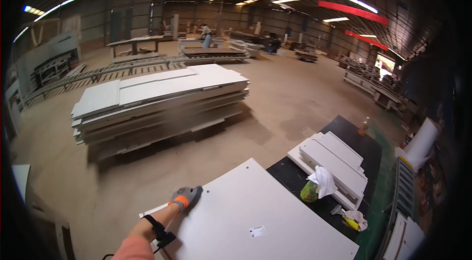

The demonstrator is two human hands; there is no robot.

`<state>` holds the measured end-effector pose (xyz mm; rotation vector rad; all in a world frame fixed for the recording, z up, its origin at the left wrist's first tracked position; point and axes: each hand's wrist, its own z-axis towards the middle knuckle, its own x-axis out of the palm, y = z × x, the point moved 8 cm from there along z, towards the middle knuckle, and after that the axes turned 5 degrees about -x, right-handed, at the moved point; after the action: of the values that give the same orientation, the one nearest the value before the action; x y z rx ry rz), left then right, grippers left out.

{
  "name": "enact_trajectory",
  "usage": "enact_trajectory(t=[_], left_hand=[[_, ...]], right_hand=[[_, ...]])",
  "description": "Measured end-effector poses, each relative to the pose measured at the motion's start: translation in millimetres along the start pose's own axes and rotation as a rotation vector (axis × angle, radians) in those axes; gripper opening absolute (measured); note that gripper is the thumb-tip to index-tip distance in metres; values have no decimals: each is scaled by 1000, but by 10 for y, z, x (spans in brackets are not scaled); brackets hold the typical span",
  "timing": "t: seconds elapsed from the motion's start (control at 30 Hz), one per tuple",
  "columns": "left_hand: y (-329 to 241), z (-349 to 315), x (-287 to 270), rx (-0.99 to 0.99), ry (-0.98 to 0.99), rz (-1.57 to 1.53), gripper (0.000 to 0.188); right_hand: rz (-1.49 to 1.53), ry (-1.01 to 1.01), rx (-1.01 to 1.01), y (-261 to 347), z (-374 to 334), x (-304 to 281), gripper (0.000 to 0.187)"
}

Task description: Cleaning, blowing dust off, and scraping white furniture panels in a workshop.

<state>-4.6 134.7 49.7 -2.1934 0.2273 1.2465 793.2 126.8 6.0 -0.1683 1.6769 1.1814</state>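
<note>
A large white panel (pixel 260 206) fills the lower middle, with small dark holes near its edges and a white label on its face. At its left edge is my left hand (pixel 187 198), in a grey glove with an orange cuff. Its fingers are closed over that edge; their undersides are hidden. A dark strap with a small black device circles my left wrist. Another white board shows partly beneath the panel, beside my forearm. My right hand is out of view.
Right of the panel, a black-topped table (pixel 339 125) carries stacked white boards (pixel 334 154), a green container (pixel 309 192) with white cloth, a yellow-handled tool (pixel 350 223) and a bottle (pixel 364 126). A tall stack of white panels (pixel 162 102) stands ahead left, before a roller conveyor (pixel 118 69). A person (pixel 206 37) stands far off.
</note>
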Motion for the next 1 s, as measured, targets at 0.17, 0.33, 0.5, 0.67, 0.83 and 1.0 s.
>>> enact_trajectory(t=[0.17, 0.33, 0.5, 0.67, 0.83, 1.0], left_hand=[[286, -172, -299, -8, -60, -81, 68], [844, -279, -578, -97, -98, -242, 67], [1838, -189, -941, -188, -248, -407, 70], [3327, -30, -1376, -280, -425, -562, 68], [5256, 319, -1850, -350, -690, -614, 64], [7028, 349, -2431, -410, -757, -1190, 62]], right_hand=[[106, 51, -124, 563, -8, 133, 55], [213, 108, -235, 1200, -249, 255, 54], [324, 181, -352, 1922, -851, 413, 54], [423, 264, -444, 2667, -1792, 691, 54], [497, 366, -500, 3437, -2986, 1191, 54], [556, 489, -555, 4254, -3956, 1919, 55]])
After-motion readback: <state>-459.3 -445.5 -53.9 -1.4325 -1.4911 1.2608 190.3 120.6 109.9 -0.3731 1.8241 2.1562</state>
